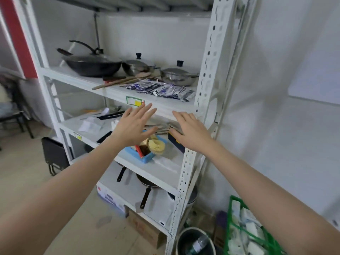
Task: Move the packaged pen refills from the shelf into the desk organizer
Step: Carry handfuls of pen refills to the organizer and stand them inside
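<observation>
1. The packaged pen refills (pixel 161 88) lie in a loose heap at the shelf's (pixel 117 92) front right, at 12 o'clock from both hands.
2. The left hand (pixel 135 126) and right hand (pixel 191 133) hover below, fingers spread wide, holding nothing.
3. Risk: the slick packets could slide off the edge when scooped, or the wooden spatula (pixel 121 80) at 10 o'clock could get knocked.
</observation>
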